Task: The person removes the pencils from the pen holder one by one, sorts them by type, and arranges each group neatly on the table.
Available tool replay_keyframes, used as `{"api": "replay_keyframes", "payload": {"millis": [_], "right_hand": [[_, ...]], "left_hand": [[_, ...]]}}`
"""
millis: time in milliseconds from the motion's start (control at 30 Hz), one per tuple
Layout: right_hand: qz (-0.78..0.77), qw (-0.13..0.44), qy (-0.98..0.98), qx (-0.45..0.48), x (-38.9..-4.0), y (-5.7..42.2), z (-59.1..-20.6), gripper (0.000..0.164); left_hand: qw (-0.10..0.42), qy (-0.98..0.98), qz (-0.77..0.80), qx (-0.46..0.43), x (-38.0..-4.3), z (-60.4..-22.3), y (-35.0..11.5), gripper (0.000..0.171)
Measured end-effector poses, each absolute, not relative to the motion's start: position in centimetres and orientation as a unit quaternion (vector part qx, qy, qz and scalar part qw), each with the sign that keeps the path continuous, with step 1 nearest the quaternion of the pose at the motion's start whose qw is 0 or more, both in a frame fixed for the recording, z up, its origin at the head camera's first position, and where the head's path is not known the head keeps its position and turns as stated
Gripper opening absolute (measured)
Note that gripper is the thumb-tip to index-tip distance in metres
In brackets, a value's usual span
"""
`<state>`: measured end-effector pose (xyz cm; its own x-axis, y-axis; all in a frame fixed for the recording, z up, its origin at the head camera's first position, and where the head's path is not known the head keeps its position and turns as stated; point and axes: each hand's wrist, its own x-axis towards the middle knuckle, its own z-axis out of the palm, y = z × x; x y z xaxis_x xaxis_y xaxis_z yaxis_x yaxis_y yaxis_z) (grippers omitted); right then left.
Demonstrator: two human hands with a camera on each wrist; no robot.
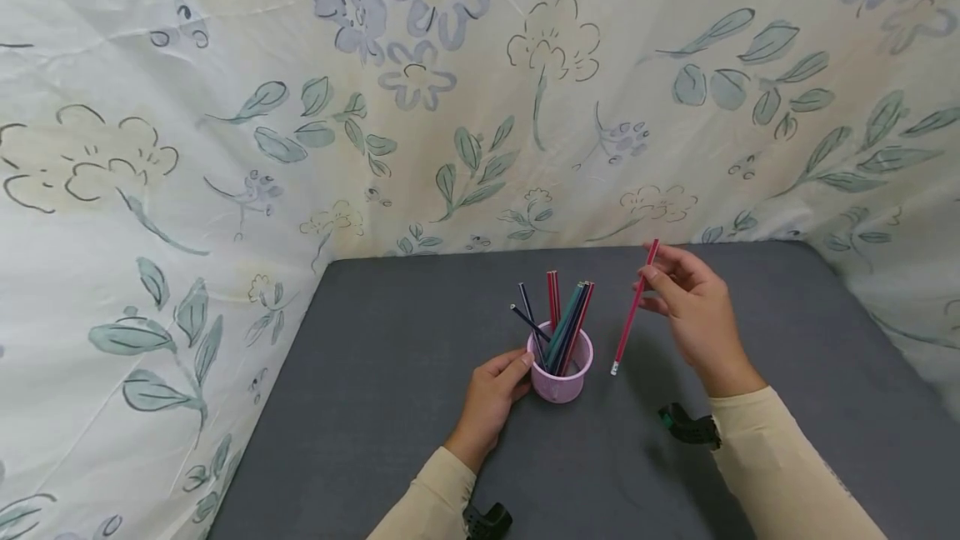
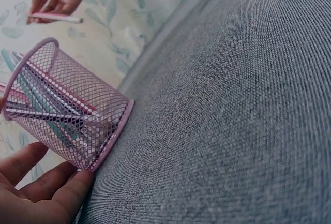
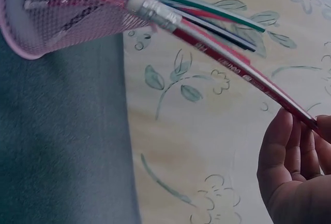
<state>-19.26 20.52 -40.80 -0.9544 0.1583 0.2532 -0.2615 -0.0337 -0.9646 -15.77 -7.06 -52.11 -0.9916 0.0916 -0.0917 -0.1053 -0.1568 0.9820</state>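
Note:
A pink mesh pencil cup [image 1: 557,390] stands upright on the grey table, holding several red, green and dark pencils [image 1: 567,327]. My left hand [image 1: 491,407] holds the cup's left side, its thumb by the rim. In the left wrist view, the fingers [image 2: 44,190] touch the mesh near the base. To the right of the cup, my right hand [image 1: 693,315] pinches a red pencil [image 1: 633,311] near its upper end, raised above the table. This pencil slants with its white eraser end downward, apart from the cup. Silver bands and lettering show on it in the right wrist view.
The dark grey table [image 1: 375,407] extends around both hands. Behind it and along the sides hangs a pale cloth [image 1: 480,107] with printed flowers and leaves. Dark straps with small devices [image 1: 690,426] sit at both wrists, over cream sleeves.

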Motion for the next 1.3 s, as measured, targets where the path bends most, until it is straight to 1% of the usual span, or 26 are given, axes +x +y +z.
{"api": "replay_keyframes", "payload": {"millis": [167,300,567,867,1133,1300], "right_hand": [[0.699,0.138,-0.701,0.021,-19.5,21.2,-41.6,0.035],[0.669,0.118,-0.734,0.008,-19.5,21.6,-42.2,0.036],[0.636,0.071,-0.768,0.005,-19.5,22.3,-43.5,0.034],[0.623,0.045,-0.781,0.006,-19.5,22.8,-44.6,0.034],[0.611,0.014,-0.791,-0.004,-19.9,23.5,-46.3,0.038],[0.605,-0.002,-0.796,-0.001,-20.0,24.0,-47.3,0.038]], "left_hand": [[0.066,0.645,0.761,-0.001,-15.9,-52.1,-7.0,0.038],[0.069,0.648,0.759,-0.003,-16.0,-52.2,-7.1,0.037],[0.077,0.654,0.753,0.004,-15.9,-52.0,-7.5,0.037],[0.074,0.656,0.751,0.007,-16.0,-52.1,-7.4,0.037],[0.07,0.656,0.752,0.007,-16.0,-52.2,-7.4,0.037],[0.072,0.652,0.755,0.004,-15.9,-52.3,-7.4,0.037]]}}
